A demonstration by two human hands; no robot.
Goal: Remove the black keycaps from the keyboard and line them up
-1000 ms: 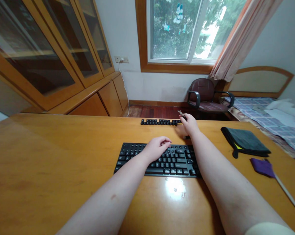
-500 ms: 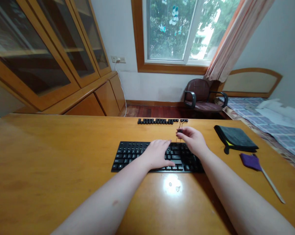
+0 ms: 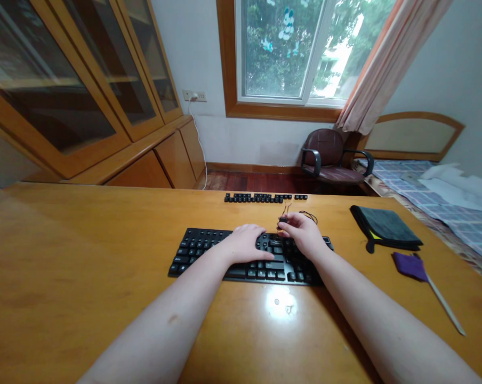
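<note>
A black keyboard (image 3: pixel 201 246) lies on the wooden desk, turned slightly so its right end is nearer me. My left hand (image 3: pixel 247 244) rests flat across its middle, thumb spread to the right and nothing in its grasp. Just over the upper right part of the keyboard, my right hand (image 3: pixel 304 233) pinches what looks like a wire keycap puller (image 3: pixel 282 219), with a dark middle and thin copper-coloured wires at both ends. Bare key spots are partly hidden by my hands. Loose black keycaps (image 3: pixel 254 198) stand in rows along the desk's far edge.
A black cable (image 3: pixel 310 216) curls behind my right hand. To the right lie a folded dark cloth (image 3: pixel 387 226) and a purple-headed brush or duster (image 3: pixel 410 265) with a pale handle. Beyond the desk (image 3: pixel 85 256) are a chair (image 3: pixel 324 152), a bed and a glass-door cabinet.
The keyboard has slid left and turned a little under my left hand. Both hands have moved left, the puller too, and the cable behind my right hand has come into view.
</note>
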